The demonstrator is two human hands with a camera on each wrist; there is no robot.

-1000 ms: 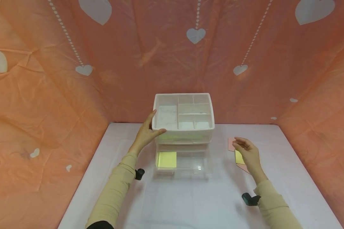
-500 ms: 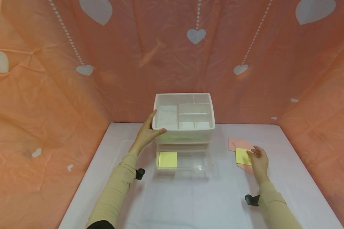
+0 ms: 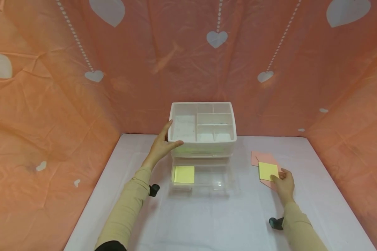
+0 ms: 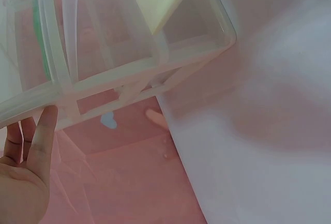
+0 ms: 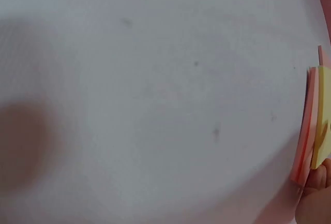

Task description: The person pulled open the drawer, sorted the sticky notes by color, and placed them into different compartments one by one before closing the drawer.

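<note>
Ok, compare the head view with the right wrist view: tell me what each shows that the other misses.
Only the head view shows the white plastic organiser with divided top tray, its open clear drawer holding a yellow sticky pad, and the left hand resting on the organiser's corner. Only the right wrist view shows the stack edge-on: yellow sticky notes lying on pink sticky notes. Both share that stack, the right hand pinching it, and the white table cover.
</note>
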